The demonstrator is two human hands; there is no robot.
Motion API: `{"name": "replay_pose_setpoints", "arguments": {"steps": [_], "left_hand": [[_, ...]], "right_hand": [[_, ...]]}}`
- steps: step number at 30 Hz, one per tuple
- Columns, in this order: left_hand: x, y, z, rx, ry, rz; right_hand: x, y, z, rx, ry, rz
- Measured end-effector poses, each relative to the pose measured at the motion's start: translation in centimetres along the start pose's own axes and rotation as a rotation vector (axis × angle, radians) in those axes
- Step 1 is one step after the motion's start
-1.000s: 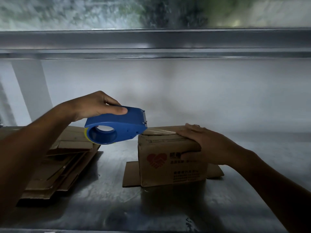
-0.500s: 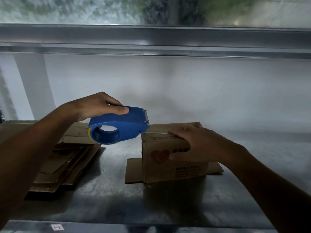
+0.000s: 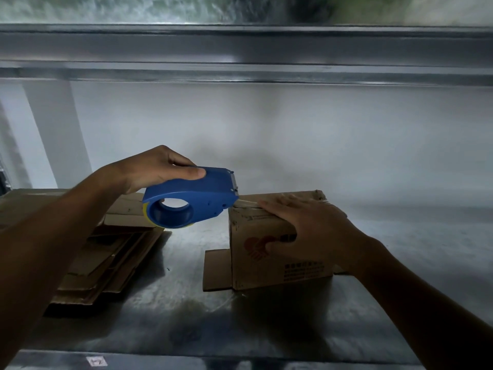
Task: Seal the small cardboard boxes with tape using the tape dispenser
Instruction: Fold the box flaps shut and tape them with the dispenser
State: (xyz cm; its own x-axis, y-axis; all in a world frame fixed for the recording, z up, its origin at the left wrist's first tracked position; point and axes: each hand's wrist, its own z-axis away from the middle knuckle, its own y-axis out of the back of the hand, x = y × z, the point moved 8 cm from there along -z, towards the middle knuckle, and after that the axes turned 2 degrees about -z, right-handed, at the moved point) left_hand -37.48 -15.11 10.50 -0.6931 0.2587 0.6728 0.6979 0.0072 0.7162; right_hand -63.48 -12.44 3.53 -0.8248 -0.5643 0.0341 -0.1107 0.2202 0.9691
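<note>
A small brown cardboard box [image 3: 269, 265] stands upright on the grey metal table [image 3: 240, 324], right of centre, with a red heart-shaped print on its near face. One loose bottom flap [image 3: 216, 268] lies flat on the table at its left side.

The right hand [image 3: 309, 225] presses on the box. Its fingers lie straight across the top near the left edge, and the thumb rests on the near face over the print.

The left hand [image 3: 157, 170] grips a blue plastic tape dispenser [image 3: 197, 200] from above, with the thumb along its upper side. It holds the dispenser in the air just left of the box. The toothed cutting end touches, or nearly touches, the box's top left edge (the dim light makes this hard to judge). A thin strip of clear tape [image 3: 248, 202] runs from that end onto the box top, towards the right fingertips.

At the far left, a stack of flattened brown cardboard [image 3: 106, 260] lies on the table.
</note>
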Motion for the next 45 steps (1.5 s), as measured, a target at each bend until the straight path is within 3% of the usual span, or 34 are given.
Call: {"name": "replay_pose_setpoints", "arguments": {"steps": [21,26,30,36,45], "left_hand": [[-4.1,-0.9,0.6,0.001,0.06,0.075],[-4.4,-0.9,1.1,-0.013,0.042,0.051],[-4.7,-0.8,1.4,-0.006,0.04,0.086],[-5.2,-1.2,1.7,-0.024,0.022,0.118],[-4.4,0.1,1.4,-0.067,0.029,-0.022]], "right_hand": [[-0.2,0.0,-1.1,-0.079,-0.061,-0.067],[-3.4,-0.4,-2.5,-0.122,-0.012,0.145],[-3.1,-0.8,-2.6,-0.13,0.001,-0.026],[-3.0,-1.2,-2.9,-0.144,-0.022,-0.044],[-2.5,-1.6,-3.2,-0.163,-0.009,-0.044]]}}
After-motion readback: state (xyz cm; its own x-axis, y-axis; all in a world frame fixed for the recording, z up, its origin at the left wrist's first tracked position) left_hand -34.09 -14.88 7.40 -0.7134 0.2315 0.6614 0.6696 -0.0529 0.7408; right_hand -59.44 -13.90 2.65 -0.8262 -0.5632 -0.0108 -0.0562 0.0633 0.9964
